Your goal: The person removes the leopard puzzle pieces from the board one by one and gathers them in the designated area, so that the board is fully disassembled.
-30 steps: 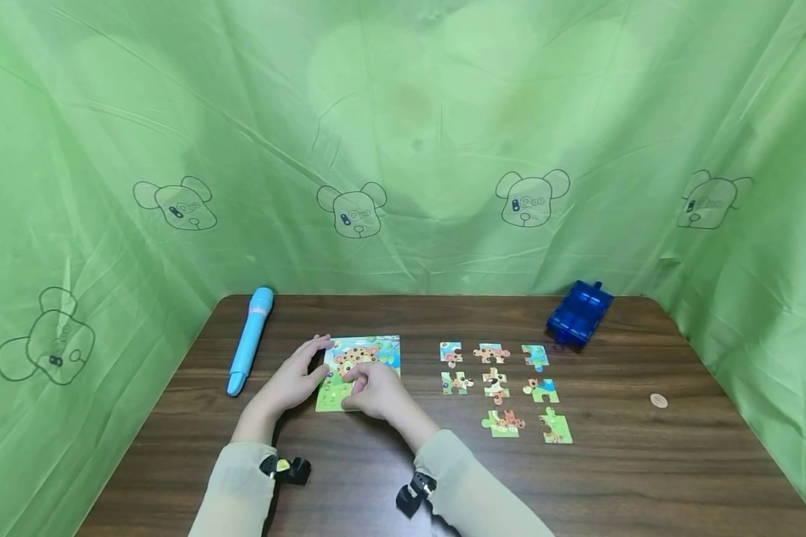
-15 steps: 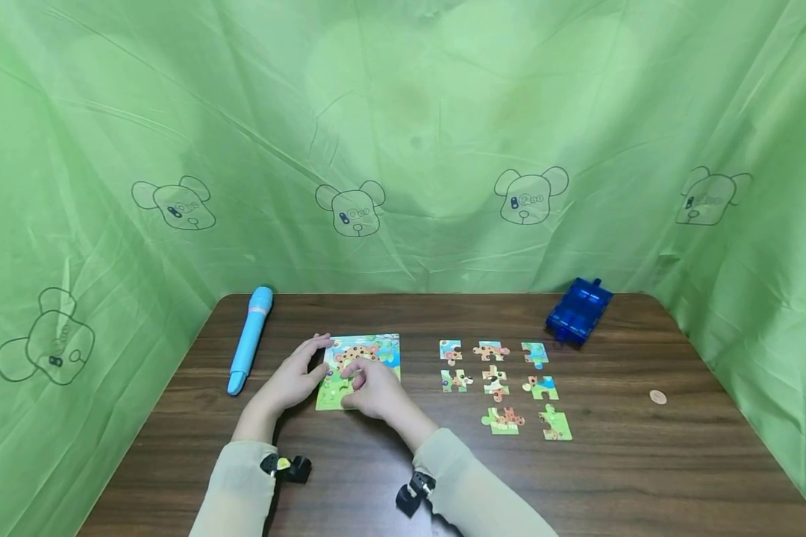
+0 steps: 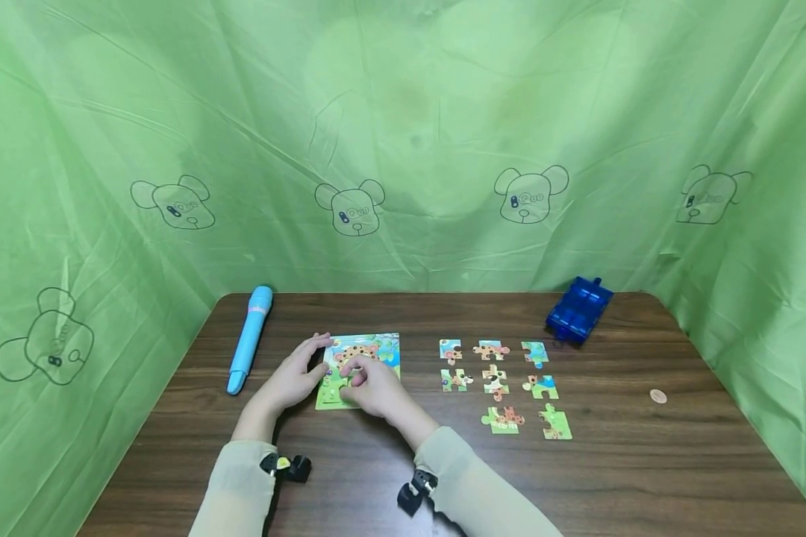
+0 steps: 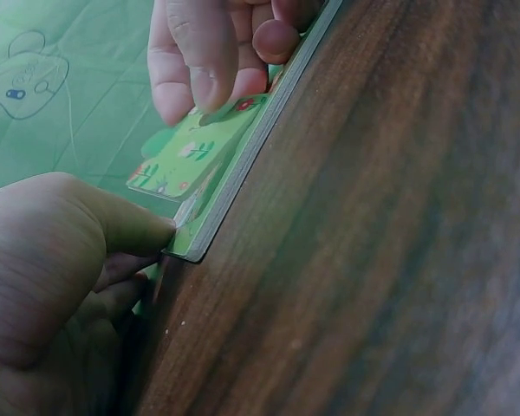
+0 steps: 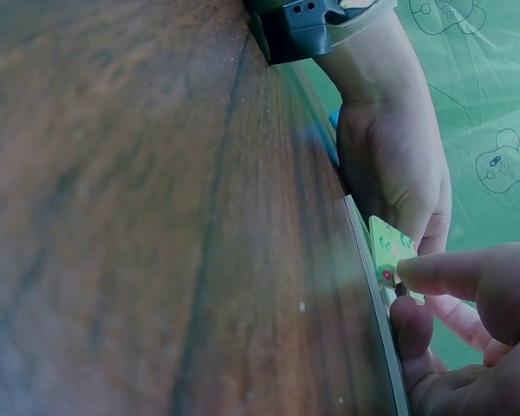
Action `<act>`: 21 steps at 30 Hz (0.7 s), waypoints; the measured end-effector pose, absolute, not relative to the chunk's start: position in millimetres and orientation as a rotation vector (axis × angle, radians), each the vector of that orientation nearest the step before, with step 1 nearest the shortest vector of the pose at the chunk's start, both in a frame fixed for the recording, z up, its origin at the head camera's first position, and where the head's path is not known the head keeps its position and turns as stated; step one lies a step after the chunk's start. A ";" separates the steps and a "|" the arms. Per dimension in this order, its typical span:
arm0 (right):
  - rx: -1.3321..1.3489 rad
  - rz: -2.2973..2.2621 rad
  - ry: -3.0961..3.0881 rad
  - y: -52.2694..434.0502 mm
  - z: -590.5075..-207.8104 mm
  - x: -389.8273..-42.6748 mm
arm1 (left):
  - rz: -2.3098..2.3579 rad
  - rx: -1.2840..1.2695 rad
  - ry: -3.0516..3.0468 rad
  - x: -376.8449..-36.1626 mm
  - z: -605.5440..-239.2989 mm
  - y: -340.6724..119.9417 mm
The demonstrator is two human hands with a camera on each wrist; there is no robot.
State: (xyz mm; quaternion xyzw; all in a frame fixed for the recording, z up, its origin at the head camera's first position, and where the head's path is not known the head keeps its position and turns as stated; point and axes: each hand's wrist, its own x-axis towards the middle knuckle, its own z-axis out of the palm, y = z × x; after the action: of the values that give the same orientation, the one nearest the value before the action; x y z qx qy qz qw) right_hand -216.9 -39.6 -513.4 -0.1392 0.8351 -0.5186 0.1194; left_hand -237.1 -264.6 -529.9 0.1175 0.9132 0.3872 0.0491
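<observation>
the puzzle board [image 3: 366, 358] lies on the table [image 3: 645, 462] under both hands; right of the grip lie loose pieces [image 3: 500, 384], left of it the pen [image 3: 250, 339].

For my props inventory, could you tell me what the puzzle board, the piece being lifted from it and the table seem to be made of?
Puzzle board: probably thick cardboard, with a grey layered edge under a glossy print.
Lifted piece, pinched by the right hand: printed card, stiff and flat.
Table: dark wood-grain surface with a smooth sheen, possibly laminate.
</observation>
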 end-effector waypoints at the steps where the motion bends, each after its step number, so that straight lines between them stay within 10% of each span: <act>1: -0.401 -1.529 2.432 -39.4 -513.6 -216.9 | 1.182 0.358 2.780 -237.1 -530.0 -264.6; 21: -0.415 -1.688 2.280 -34.7 -511.8 -215.7 | 1.185 0.353 2.779 -238.6 -531.3 -264.7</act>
State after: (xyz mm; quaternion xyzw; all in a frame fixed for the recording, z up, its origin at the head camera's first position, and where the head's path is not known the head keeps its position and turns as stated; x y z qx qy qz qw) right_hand -215.7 -34.7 -511.8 -0.1433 0.7878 -0.5832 0.1367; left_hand -238.6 -264.7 -531.3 0.1158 0.9126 0.3890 0.0501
